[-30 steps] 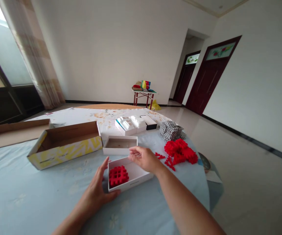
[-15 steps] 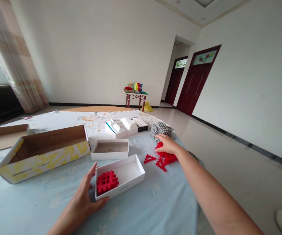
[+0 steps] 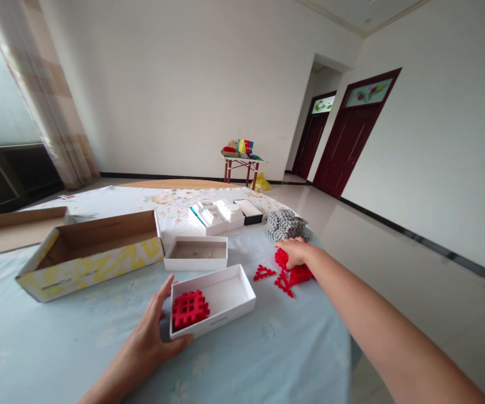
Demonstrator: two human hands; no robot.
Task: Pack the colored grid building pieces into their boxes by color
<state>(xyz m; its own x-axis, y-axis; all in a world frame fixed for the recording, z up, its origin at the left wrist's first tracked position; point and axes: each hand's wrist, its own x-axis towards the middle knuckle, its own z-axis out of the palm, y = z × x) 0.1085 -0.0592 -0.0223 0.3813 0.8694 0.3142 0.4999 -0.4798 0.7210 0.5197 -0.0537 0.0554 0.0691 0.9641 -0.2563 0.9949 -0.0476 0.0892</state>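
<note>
The left hand [image 3: 147, 325] is spreading open against the white box [image 3: 221, 294], a red grid [image 3: 190, 310] lying inside — while the right hand [image 3: 295, 252] is resting on loose red pieces [image 3: 300, 275] — whether it's pinching, I can't tell.

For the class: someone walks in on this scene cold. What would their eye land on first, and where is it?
The bright red stands out first against the pale blue cloth: a red lattice lying in a white box beside the left hand, and a red pile under the right hand. Just behind that pile sits a grey heap. To the left, a long yellow-patterned box lies open.
</note>
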